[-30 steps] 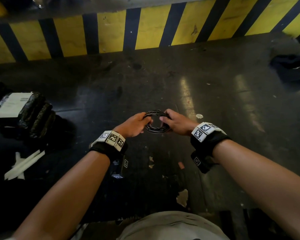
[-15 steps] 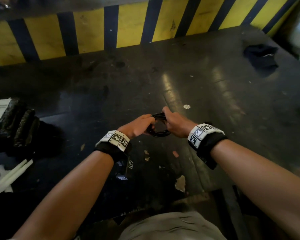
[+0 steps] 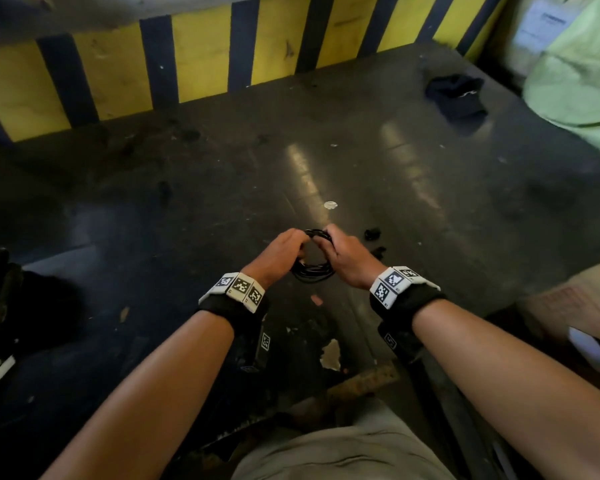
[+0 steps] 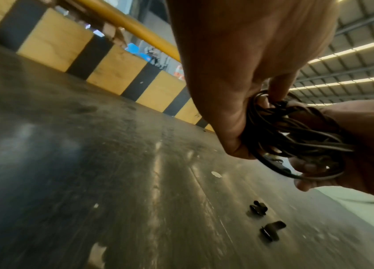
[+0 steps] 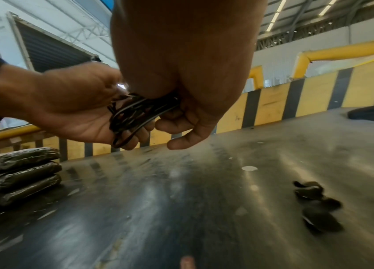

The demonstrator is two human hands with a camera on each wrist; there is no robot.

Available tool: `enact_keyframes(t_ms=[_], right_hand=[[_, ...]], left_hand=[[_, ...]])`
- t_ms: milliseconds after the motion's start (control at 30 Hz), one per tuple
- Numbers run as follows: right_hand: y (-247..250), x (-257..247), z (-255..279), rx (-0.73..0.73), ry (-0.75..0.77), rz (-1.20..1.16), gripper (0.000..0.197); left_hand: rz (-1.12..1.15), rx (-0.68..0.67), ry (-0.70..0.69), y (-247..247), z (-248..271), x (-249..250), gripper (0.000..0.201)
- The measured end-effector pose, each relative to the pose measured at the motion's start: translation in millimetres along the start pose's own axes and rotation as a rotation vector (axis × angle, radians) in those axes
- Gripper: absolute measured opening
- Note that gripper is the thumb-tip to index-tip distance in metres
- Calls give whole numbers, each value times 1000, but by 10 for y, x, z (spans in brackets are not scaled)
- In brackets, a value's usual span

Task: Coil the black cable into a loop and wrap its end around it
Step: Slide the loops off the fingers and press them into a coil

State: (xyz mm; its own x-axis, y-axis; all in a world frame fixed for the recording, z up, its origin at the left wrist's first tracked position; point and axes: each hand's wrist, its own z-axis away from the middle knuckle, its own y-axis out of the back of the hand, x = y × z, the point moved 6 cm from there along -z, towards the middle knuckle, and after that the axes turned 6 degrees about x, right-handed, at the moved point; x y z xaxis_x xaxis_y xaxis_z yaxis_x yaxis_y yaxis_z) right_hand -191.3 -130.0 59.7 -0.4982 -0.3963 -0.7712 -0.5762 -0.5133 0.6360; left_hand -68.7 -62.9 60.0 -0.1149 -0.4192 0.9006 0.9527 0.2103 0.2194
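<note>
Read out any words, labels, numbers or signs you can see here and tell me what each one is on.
No text can be read.
Wrist bands: black-and-white square marker patterns only, no letters.
White sheet at the far right: printed lines, too blurred to read.
Orange sign behind the striped barrier: blurred, unreadable.
Black cable: no visible marking.
</note>
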Motion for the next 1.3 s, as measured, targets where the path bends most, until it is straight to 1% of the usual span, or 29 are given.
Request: enact_keyframes(t_ms=[100,200,267,333,467,600,667,733,800,867,933,1033,1100,1233,1300], right_hand=[[224,215,19,12,3,-6,25],[475,438,-7,2,-21,-17,24],[603,575,-48,-43,-69,-31,25],[722,733,-101,-114,-126,-61,26],[891,1032,-174,-230,-230,-250,24],[968,1261,-247,-234,-296,-332,20],[1001,1336,-282,-232,-265,-252,26],[1023,1412,-313,-252,-233,-131,39],[1058,1503,-367,-260,-231,-98,44],[1103,1564,-416,-260,-237,-118,35],[1133,1603,-450,-242,-287,-228,24],[1136,1616,-433,-211,-411,-501,22],[1130,1628,-425,-210,-449,-582,23],[1096,1651,-455,-187,-470,-594,20],[1095,1652,-486,-179,-480,-547,26]], left_hand=[[-115,6,-58,-242,-109,104,30],[-274,40,-166,-507,-242,233,33],[-329,71,-221,-652,-355,295,35],[-353,67,-238,-779,-469,323,34],[-372,79,-223,-929,-668,294,32],[-388,96,-219,-1101,-823,301,28],[-380,97,-203,-1159,-902,294,27],[-372,77,-180,-1190,-956,267,26],[-370,58,-163,-1211,-989,242,25],[-385,63,-155,-1226,-1006,239,26],[-382,75,-147,-1234,-1020,238,26],[-354,75,-123,-1222,-1036,219,25],[-353,64,-110,-1212,-1046,202,23],[-340,85,-89,-1186,-1069,177,23],[-337,92,-79,-1187,-1093,170,22]])
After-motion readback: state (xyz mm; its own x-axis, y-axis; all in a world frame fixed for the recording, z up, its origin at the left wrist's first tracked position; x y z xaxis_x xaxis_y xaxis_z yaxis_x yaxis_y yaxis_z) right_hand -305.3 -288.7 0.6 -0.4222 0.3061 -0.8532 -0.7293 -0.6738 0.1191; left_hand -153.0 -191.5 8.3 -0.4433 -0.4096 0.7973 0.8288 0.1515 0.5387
